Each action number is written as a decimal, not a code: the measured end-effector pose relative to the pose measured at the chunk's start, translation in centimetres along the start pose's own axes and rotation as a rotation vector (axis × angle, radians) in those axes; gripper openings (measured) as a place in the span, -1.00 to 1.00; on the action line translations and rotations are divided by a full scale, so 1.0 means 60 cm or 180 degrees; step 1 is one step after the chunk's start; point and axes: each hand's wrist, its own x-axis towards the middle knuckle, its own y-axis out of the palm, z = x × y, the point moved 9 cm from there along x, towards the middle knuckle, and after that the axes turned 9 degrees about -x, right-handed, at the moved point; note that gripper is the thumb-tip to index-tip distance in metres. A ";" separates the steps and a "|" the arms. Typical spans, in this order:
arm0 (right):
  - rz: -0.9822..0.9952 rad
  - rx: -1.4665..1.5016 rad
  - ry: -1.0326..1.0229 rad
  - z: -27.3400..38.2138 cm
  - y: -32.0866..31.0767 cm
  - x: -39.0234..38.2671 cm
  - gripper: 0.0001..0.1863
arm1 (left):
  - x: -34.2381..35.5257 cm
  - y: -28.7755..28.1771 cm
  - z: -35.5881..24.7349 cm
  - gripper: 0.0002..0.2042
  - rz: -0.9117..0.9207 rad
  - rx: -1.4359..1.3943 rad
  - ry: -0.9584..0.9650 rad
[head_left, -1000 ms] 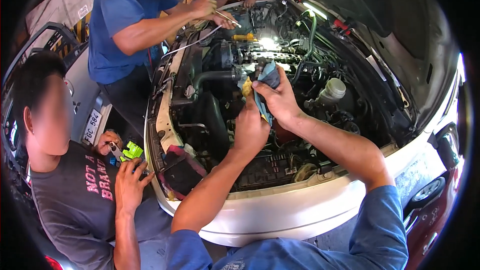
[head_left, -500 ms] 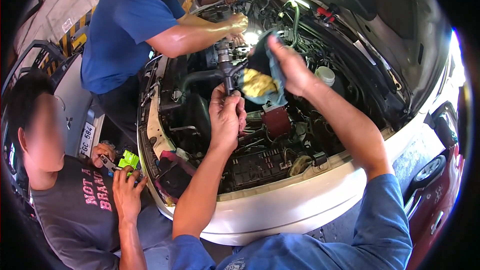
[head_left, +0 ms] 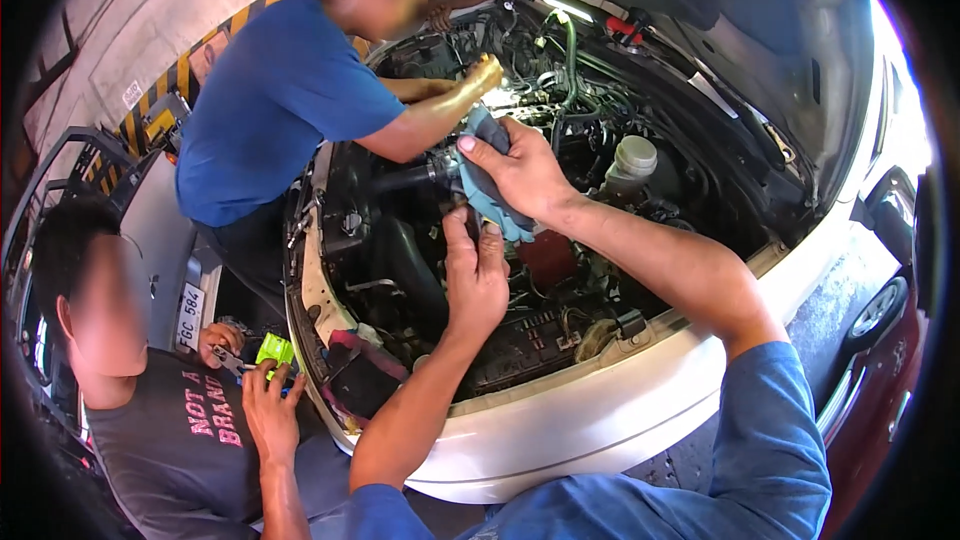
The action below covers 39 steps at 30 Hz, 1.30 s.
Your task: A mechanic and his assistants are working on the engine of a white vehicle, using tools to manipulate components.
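I lean over the open engine bay (head_left: 560, 270) of a white car. My right hand (head_left: 515, 172) grips a blue rag (head_left: 492, 198) and presses it against a part in the middle of the engine. My left hand (head_left: 475, 275) is just below it, fingers raised and touching the lower edge of the rag and a small part there; what the fingertips pinch is hidden. A dark hose (head_left: 410, 178) runs left from under the rag.
A person in a blue shirt (head_left: 280, 100) leans in from the left, a hand (head_left: 487, 72) near a bright engine lamp. A second person in a grey shirt (head_left: 180, 440) crouches at lower left with a green tool (head_left: 272, 350). White coolant cap (head_left: 636, 154) at right; raised hood (head_left: 720, 10) above.
My right hand with the rag has shifted left and down onto the engine part. My left hand rose to meet it. The blue-shirted person leaned further into the bay.
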 end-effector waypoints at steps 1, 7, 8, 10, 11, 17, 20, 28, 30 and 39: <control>0.0016 -0.0035 -0.0004 0.002 -0.008 0.002 -0.66 | -0.002 0.001 0.002 -0.82 0.0000 0.0009 -0.0154; 0.0173 0.1240 0.1245 -0.021 -0.036 0.004 -0.49 | -0.004 -0.003 -0.001 -0.71 0.0246 -0.0738 -0.0555; 0.0163 0.1405 0.1102 -0.013 -0.037 0.008 -0.50 | -0.001 -0.003 0.000 -0.72 0.0270 -0.0505 -0.0484; 0.0306 0.1073 0.0435 0.024 -0.028 0.010 -0.49 | 0.000 0.004 0.004 -0.76 0.0441 0.0144 -0.0128; 0.0432 0.0576 -0.0075 0.036 -0.016 0.006 -0.48 | -0.010 0.008 0.011 -0.77 0.0464 0.0234 -0.0053; 0.0695 -0.0419 0.0137 -0.023 -0.057 0.044 -0.73 | -0.005 0.030 0.023 -0.76 0.0741 0.0235 -0.0279; 0.0755 0.0791 0.0859 -0.021 -0.067 0.030 -0.63 | -0.012 0.026 0.011 -0.70 0.0829 -0.0703 -0.0703; 0.1659 0.1369 0.0908 -0.020 0.058 -0.073 -0.14 | 0.015 -0.047 0.003 -0.69 -0.0179 -0.0599 -0.0234; 0.0819 0.1330 0.0657 -0.022 0.109 -0.088 -0.47 | 0.010 -0.059 -0.007 -0.52 -0.0275 0.0198 0.0419; -0.0120 0.1511 0.0706 -0.090 0.027 -0.015 -0.79 | -0.007 0.000 -0.065 -0.73 0.0740 0.1642 0.0607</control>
